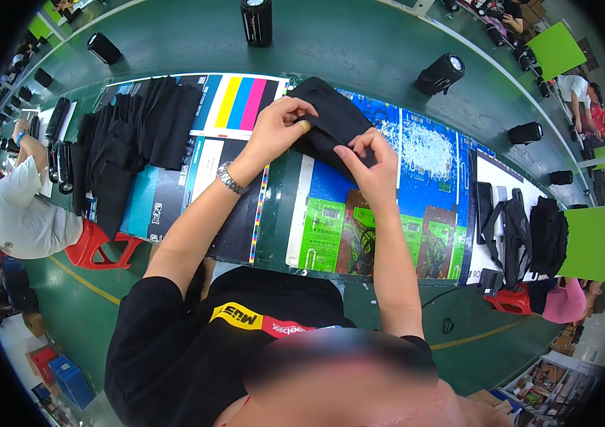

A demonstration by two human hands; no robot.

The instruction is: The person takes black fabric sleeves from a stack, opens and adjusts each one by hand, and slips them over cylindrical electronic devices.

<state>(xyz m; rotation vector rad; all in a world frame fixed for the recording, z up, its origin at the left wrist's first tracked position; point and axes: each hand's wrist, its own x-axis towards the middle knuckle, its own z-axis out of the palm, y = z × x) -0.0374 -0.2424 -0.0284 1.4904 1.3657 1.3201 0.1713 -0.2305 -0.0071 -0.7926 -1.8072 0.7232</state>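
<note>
A black fabric piece [327,107], perhaps a pouch or sleeve, lies across the far edge of the worktable in front of me. My left hand [282,128] pinches its near left edge between thumb and fingers. On the near right side, my right hand [372,160] grips the same edge with thumb and bent fingers. Between the hands this edge looks slightly parted. To the left, a fanned pile of similar black fabric pieces [132,128] covers part of the table.
Printed sheets [359,228] cover the worktable. Black cylindrical speakers [256,25] stand along the green conveyor [174,43] beyond it. Black straps and cases [512,228] lie at the right end. A co-worker in a white shirt [28,213] sits left, near a red stool [100,245].
</note>
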